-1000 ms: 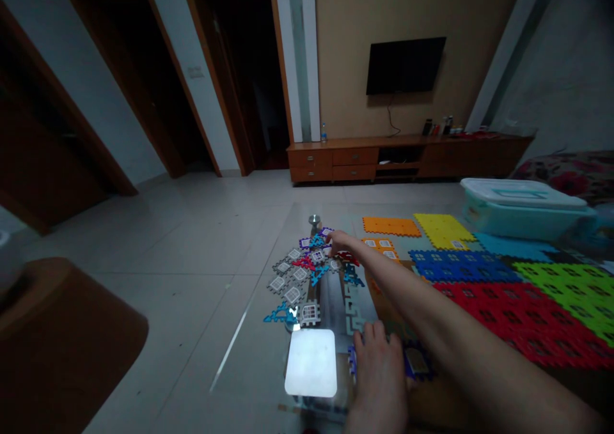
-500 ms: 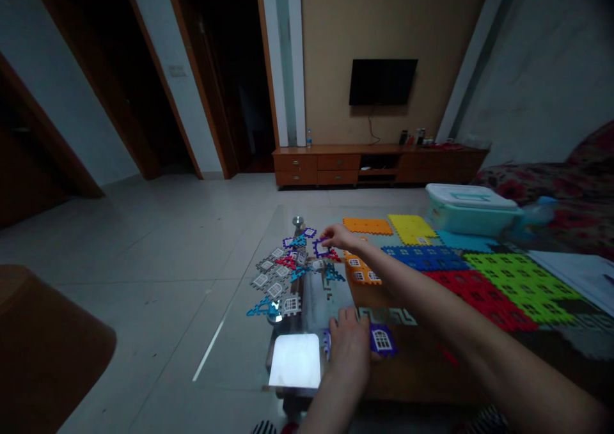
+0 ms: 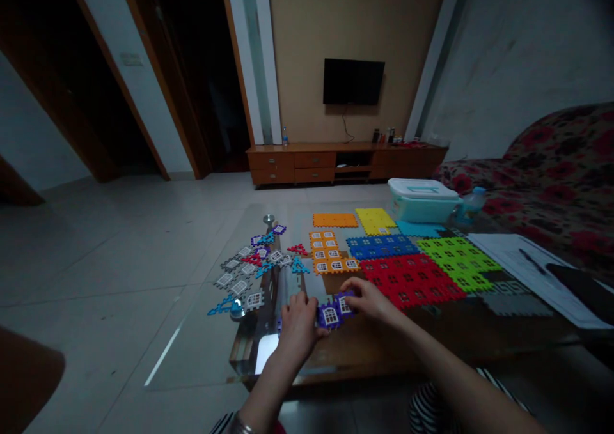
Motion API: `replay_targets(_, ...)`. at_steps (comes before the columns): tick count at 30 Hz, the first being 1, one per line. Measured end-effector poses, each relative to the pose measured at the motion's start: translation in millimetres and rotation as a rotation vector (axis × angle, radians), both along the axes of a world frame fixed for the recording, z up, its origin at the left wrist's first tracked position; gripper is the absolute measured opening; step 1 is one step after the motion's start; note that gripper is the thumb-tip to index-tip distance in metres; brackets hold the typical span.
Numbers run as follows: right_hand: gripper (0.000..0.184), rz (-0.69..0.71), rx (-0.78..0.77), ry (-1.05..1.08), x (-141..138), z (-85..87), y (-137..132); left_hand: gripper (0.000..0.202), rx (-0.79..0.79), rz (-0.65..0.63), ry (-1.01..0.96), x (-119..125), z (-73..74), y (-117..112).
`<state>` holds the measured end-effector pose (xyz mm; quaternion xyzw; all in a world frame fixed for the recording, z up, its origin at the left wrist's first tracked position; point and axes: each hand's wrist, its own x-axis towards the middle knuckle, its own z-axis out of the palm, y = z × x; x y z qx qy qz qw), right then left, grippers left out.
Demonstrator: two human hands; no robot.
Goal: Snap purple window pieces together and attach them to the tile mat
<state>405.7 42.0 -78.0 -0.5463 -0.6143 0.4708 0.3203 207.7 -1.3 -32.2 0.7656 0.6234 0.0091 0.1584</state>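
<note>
My left hand [image 3: 297,322] and my right hand [image 3: 367,300] meet at the near edge of a glass-topped coffee table [image 3: 201,319]. Both are closed on purple toothed plastic tiles with white windows [image 3: 332,312]: the left grips the left side, the right pinches a tile against the right side. A pile of loose grey, blue, red and purple tiles [image 3: 254,264] lies beyond the left hand. An orange window panel [image 3: 329,255] sits just past my hands.
Joined flat panels lie on the table: red [image 3: 407,280], green [image 3: 455,261], blue [image 3: 378,245], yellow [image 3: 374,218], orange [image 3: 334,220]. A teal lidded box [image 3: 419,199], papers with a pen [image 3: 527,264], a floral sofa [image 3: 551,172] and a TV cabinet [image 3: 345,159] surround them.
My right hand came back from the loose pile to the near edge carrying a purple tile, and now meets the left hand's tile. The camera swung rightwards.
</note>
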Motion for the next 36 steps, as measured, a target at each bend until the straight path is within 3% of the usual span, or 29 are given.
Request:
replay_targets(4,0.021,0.069,-0.017,-0.032,1,-2.7,7,0.053,0.051,-0.038,-0.052,1,-6.7,0)
replay_targets(8,0.022,0.147,-0.001,-0.118,6,-6.3,10,0.05,0.057,-0.074,-0.063,2,-12.3,2)
replay_targets(15,0.025,0.08,0.072,-0.306,6,-3.9,7,0.04,0.064,-0.089,-0.032,5,-11.1,1)
replay_targets(30,0.022,0.078,0.168,-0.642,-2,14.8,-3,0.042,0.045,-0.082,-0.025,8,-9.0,3)
replay_targets(36,0.018,0.091,0.288,-0.792,-12,18.9,-11,0.04,0.033,-0.081,0.015,10,-6.3,5)
